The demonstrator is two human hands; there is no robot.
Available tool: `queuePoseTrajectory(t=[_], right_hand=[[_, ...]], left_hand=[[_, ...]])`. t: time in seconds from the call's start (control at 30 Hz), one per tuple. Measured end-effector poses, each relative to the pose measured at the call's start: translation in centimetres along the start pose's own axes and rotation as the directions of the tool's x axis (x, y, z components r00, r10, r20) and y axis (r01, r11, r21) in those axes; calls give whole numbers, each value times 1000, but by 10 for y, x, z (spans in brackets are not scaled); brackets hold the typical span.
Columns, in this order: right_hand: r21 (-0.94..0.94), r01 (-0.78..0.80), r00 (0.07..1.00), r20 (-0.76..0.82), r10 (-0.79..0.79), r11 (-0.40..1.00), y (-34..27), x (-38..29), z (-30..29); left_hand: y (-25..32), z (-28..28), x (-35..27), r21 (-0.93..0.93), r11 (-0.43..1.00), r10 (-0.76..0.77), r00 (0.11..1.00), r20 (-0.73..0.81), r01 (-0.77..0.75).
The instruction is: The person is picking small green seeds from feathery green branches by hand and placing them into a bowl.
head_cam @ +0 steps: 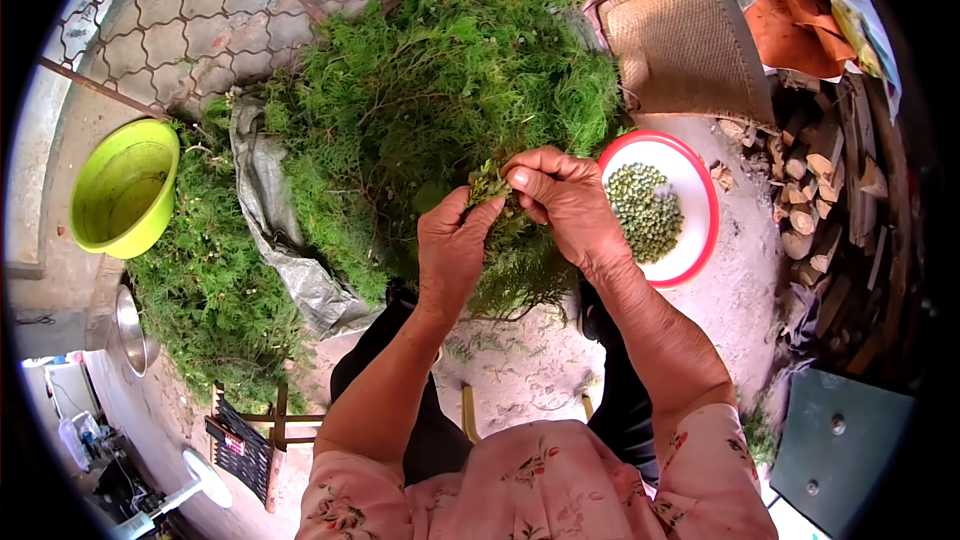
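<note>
My left hand (459, 240) pinches a small green conifer sprig (489, 186) between thumb and forefinger. At the sprig's right side is my right hand (559, 199), its thumb and forefinger closed together at the tip; whether they hold a piece of it is hidden. Both hands are over a large heap of cut green conifer branches (450, 67). Right of my right hand, a white basin with a red rim (709, 202) holds many small round green cones (645, 214), partly covered by my wrist.
More branches (210, 277) lie left of a grey woven sheet (266, 217). A lime-green basin (124, 187) and a metal bowl (131, 330) stand at the left. Stacked firewood (817, 187) and a woven sack (686, 45) are at the right. Wire mesh (202, 7) is at the upper left.
</note>
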State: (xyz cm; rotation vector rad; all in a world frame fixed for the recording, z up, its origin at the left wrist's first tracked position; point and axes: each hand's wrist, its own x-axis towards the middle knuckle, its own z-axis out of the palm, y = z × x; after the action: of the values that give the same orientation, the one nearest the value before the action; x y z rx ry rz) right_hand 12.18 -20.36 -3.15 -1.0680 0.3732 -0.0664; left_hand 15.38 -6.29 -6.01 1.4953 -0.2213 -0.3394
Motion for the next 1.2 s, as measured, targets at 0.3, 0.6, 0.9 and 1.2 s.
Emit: queuePoseTrajectory(t=[0.3, 0.6, 0.9, 1.2], right_hand=[[230, 10, 999, 30, -17, 973, -19, -5, -1], [-555, 571, 806, 238, -542, 605, 1, -4, 7], [-588, 544, 827, 254, -502, 598, 1, -3, 7], [-621, 583, 783, 258, -566, 524, 5, -4, 10]], left_hand=[[28, 3, -2, -158, 963, -224, 974, -15, 219], [13, 0, -1, -13, 997, -75, 996, 40, 75], [11, 0, -1, 26, 997, -67, 995, 74, 66], [21, -3, 1, -135, 966, -214, 975, 57, 219]])
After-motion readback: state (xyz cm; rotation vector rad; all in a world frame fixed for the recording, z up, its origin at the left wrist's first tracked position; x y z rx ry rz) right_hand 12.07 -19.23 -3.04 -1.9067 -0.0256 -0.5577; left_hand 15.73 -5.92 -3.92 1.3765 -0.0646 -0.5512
